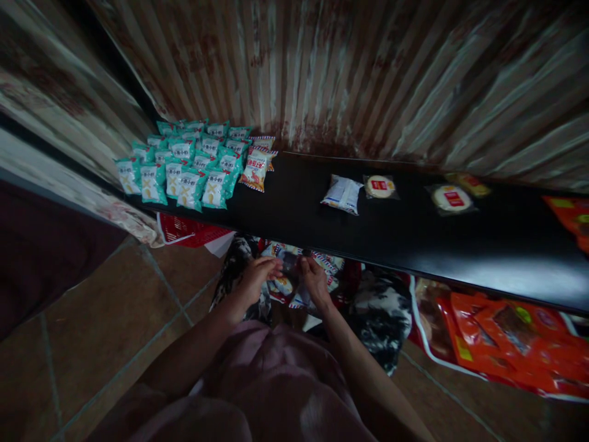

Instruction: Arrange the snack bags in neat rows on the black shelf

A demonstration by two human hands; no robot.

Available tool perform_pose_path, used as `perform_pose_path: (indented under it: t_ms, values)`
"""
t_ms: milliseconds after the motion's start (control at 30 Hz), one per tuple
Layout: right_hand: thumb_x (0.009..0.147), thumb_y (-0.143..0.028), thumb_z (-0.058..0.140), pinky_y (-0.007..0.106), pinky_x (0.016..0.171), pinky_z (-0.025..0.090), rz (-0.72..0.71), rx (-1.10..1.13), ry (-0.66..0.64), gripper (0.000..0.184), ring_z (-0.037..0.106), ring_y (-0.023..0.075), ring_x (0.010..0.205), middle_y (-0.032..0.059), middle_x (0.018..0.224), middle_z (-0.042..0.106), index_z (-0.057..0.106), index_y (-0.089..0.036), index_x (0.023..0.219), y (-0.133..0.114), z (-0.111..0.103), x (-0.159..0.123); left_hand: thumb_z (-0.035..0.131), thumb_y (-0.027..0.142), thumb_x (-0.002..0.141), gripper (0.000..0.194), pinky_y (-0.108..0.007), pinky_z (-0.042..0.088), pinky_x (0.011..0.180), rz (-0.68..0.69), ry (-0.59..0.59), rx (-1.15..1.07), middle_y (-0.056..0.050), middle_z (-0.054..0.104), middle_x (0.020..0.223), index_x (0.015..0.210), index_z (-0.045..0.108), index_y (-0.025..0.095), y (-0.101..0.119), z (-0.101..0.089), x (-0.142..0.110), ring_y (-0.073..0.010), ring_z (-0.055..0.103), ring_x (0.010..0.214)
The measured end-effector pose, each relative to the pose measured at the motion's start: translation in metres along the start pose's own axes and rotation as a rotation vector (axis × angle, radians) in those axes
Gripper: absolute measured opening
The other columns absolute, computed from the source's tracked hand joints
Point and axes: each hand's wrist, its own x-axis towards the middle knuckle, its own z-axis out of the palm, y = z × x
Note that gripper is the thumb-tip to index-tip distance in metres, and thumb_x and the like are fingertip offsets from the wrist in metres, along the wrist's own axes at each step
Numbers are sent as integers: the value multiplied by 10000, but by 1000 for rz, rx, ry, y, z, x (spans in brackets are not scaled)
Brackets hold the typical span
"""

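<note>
Just beneath and between left hand (261, 274) and right hand (315, 281), snack packets (282, 285), both grips unclear in the dimness.

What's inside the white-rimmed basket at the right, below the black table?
Orange packets show in the basket, with brownish items in clear wrapping at its left end. Anything beneath them or under the table is hidden.

The bench (285, 212) is coloured plain black. At its left end, packets (188, 187) are coloured teal and white; beside these, sachets (256, 169) are printed red and white, with striped edges. Below the bench, pouches (283, 285) are patterned in white, red and blue, trousers (381, 313) are blotched black and white, and bags (510, 334) are coloured orange. Behind it, the wall (322, 73) is streaked brown and cream.
</note>
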Motion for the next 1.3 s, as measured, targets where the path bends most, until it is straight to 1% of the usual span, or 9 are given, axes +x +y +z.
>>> perform_pose_path:
  t_ms: [167,233,467,600,767,900,1067,1200,1300]
  values:
    - [859,-374,355,378,896,400,-180,-309,235,399,563,252,1000,122,1042,659,635,-156,1042,6,-11,3,702,327,681,197,-238,423,641,56,-8,64,-37,649,753,766,657,155,-5,1,-5,-149,612,699]
    - [846,-316,383,396,944,364,-217,-437,256,365,535,263,1050,134,1082,644,629,-148,1057,14,-13,3,714,335,669,201,-236,422,632,49,35,78,-29,639,723,736,648,157,-10,2,1,-142,602,673]
    - [875,-380,448,373,922,380,-281,-629,-24,379,545,260,1025,137,1068,643,599,-134,1121,32,-4,-3,733,295,675,203,-198,408,549,-9,177,126,19,570,555,615,607,148,-33,7,42,-97,540,558]
    - [873,-349,457,392,923,387,-327,-633,26,373,519,265,1046,138,1122,606,569,-146,1164,30,2,0,759,297,669,218,-191,424,553,-50,185,120,17,584,560,629,611,141,-40,8,56,-89,553,556]
    - [856,-269,462,445,952,353,-433,-725,103,363,431,296,1150,152,1230,518,556,-159,1189,19,9,9,759,264,685,193,-216,447,585,-91,162,74,-21,623,602,647,627,128,-39,0,59,-104,586,571]
    - [842,-267,500,460,935,331,-407,-906,39,445,416,333,1137,169,1240,513,512,-160,1274,6,13,17,738,233,702,149,-207,445,572,-105,151,40,-29,644,627,659,639,129,-38,-7,58,-108,599,584]
    - [823,-285,560,466,973,264,-408,-1030,-159,523,406,325,1162,134,1285,530,459,-212,1331,-3,20,30,689,181,722,101,-209,436,562,-102,150,6,-28,657,671,642,638,144,-39,-9,59,-103,598,581]
    - [812,-308,586,486,954,246,-281,-1094,-161,444,427,335,1142,165,1228,569,542,-177,1234,-7,26,35,665,136,708,70,-228,444,578,-88,140,-20,-29,648,674,645,637,138,-36,-10,58,-104,592,564]
    - [795,-374,612,487,940,244,-296,-1093,-130,422,442,345,1115,172,1170,592,581,-162,1159,-9,25,31,652,121,696,49,-239,460,605,-62,116,-44,-25,641,669,656,635,142,-32,-12,53,-103,586,564]
